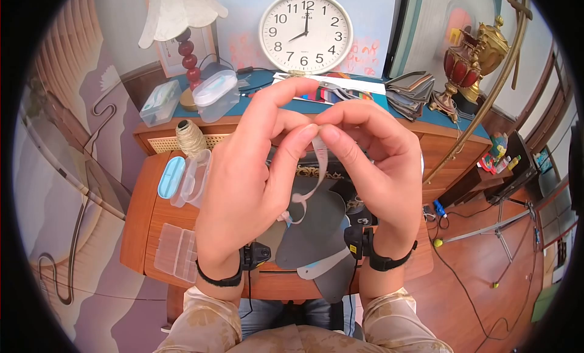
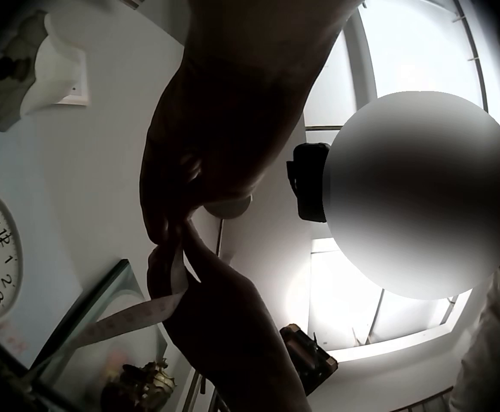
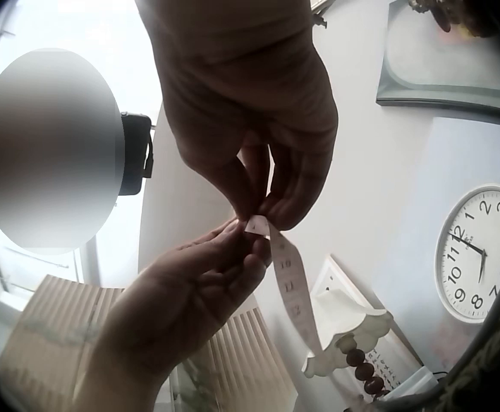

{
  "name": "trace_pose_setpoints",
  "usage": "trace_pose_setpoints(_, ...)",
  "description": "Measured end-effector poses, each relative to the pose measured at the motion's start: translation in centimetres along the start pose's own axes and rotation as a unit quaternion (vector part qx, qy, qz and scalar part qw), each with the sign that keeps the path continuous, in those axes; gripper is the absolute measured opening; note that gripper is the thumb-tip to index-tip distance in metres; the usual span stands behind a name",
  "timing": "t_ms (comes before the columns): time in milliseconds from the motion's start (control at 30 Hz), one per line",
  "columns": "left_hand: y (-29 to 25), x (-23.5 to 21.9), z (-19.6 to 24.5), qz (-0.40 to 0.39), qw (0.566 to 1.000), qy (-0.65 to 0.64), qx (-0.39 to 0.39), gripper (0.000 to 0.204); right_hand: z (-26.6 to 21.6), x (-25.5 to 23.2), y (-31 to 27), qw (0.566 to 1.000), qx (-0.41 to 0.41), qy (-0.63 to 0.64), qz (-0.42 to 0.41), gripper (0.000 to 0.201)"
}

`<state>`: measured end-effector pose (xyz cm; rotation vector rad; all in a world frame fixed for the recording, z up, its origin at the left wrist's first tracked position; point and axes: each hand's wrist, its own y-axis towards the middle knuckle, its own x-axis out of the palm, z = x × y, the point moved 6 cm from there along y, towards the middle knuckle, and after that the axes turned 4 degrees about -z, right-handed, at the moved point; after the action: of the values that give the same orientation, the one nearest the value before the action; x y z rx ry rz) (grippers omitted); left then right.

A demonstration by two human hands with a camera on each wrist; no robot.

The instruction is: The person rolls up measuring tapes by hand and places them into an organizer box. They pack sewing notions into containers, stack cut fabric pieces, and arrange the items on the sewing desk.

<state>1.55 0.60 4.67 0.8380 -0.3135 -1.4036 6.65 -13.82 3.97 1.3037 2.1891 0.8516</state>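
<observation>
A pale measuring tape (image 1: 321, 161) hangs in a curl from the fingertips of both hands, raised above the desk. The left hand (image 1: 246, 170) pinches it between thumb and index finger; the right hand (image 1: 380, 164) pinches right beside it, the thumb tips nearly meeting. In the right wrist view, printed numbers show on the tape (image 3: 291, 283) as it drops from the right hand (image 3: 254, 129). The left wrist view shows the tape (image 2: 130, 319) as a strip slanting down from the joined fingers. Its lower end curls over grey pieces (image 1: 316, 222) on the desk.
On the wooden desk (image 1: 143, 231) lie a blue case (image 1: 172, 177), clear boxes (image 1: 176, 252) and a thread cone (image 1: 191, 138). Behind stand a lamp (image 1: 189, 62), a round clock (image 1: 306, 32), fabric swatches (image 1: 410, 93) and scissors (image 1: 334, 90). A tripod (image 1: 500, 222) stands at the right.
</observation>
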Motion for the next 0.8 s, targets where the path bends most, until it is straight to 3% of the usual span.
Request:
trace_pose_setpoints(500, 0.06, 0.09, -0.11, 0.024, 0.999, -0.033, 0.001, 0.031, 0.25, 0.31, -0.06, 1.0, 0.019, 0.009, 0.016, 0.012)
trace_pose_setpoints(600, 0.07, 0.06, -0.04, 0.023, 0.998, -0.05, -0.004, 0.031, -0.25, 0.07, -0.06, 0.999, -0.016, -0.027, 0.023, 0.012)
trace_pose_setpoints(667, 0.09, 0.04, -0.03, 0.026, 0.998, -0.058, -0.012, 0.03, -0.04, -0.03, -0.18, 0.999, 0.023, 0.007, 0.046, 0.012)
trace_pose_setpoints(800, 0.14, 0.09, 0.07, 0.037, 0.997, -0.06, -0.019, 0.028, 0.03, -0.07, -0.25, 0.999, 0.019, 0.007, 0.046, 0.011)
